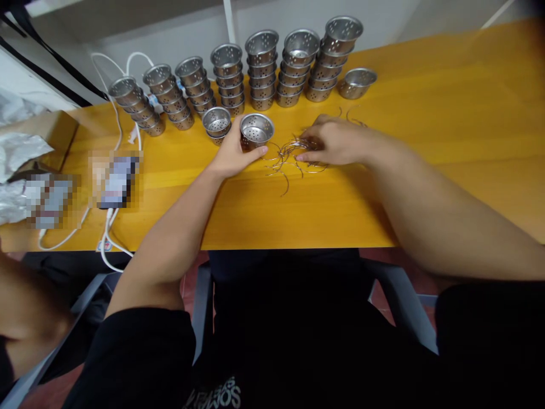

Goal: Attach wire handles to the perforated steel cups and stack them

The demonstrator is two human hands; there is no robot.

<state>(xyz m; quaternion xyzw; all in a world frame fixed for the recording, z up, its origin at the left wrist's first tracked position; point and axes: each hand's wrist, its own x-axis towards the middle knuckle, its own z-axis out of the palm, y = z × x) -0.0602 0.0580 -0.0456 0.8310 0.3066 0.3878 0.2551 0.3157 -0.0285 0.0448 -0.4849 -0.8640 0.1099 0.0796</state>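
Note:
My left hand [234,152] is wrapped round a small perforated metal cup [257,130], its thumb along the near side. That cup stands upright with its mouth facing up, at or just above the table. To its right lies a loose tangle of thin curved metal wires [284,152]. Over the right part of this tangle is my right hand [330,139], fingers bent down among the wires; whether it pinches one is too fine to make out. A short stack of perforated cups [217,122] stands just left of my left hand.
Several tall stacks of perforated cups [261,71] line the table's back edge by the wall. A single cup [357,84] sits at their right end. On the left are phones [119,182] with white cables, a cardboard box [63,133] and another person's arm [29,301].

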